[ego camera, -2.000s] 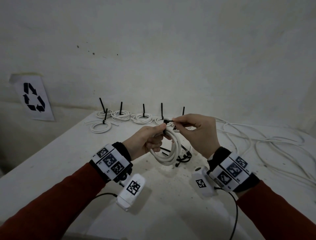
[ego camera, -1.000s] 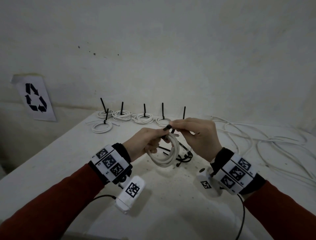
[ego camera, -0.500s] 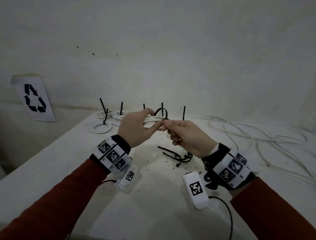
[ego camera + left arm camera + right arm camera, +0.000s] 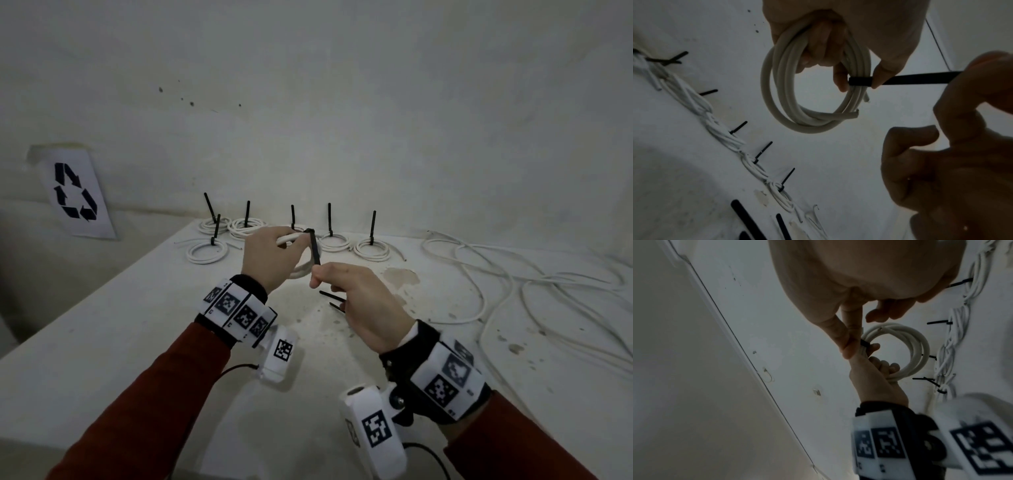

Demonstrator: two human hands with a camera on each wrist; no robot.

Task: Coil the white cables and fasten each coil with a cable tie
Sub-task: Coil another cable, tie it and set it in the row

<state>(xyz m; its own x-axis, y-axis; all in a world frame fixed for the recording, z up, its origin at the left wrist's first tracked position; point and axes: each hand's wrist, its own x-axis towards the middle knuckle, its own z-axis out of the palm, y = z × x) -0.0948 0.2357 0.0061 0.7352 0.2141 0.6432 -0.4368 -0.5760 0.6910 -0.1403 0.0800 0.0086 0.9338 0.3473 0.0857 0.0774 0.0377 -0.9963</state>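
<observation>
Holding the white cable coil (image 4: 813,91) above the table (image 4: 102,342), your left hand (image 4: 270,257) has its fingers curled through the loops and its thumb and forefinger pinched either side of the head of the black cable tie (image 4: 860,81), which already wraps the bundle. Your right hand (image 4: 363,305) is closed on the tie's free tail, thumb and forefinger nipping it just short of the head, the strap running taut between the two hands. I judge you are cinching the tie, and the risks lie in that pull. If you draw the tail at an angle to the head, the strap may jam or twist instead of ratcheting down, leaving a loose band. The two cut cable ends sit close to the tie on the near side of the coil; if your left grip slackens while the band is not yet snug, an end could spring out and the loops could fan apart. Pulling hard with only a fingertip pinch may also let the smooth tail slide through your fingers. Six tied coils (image 4: 371,247) stand in a row at the back of the table, spare ties (image 4: 330,299) lie under your right hand, and loose white cable (image 4: 513,287) sprawls to the right, well apart from both.
</observation>
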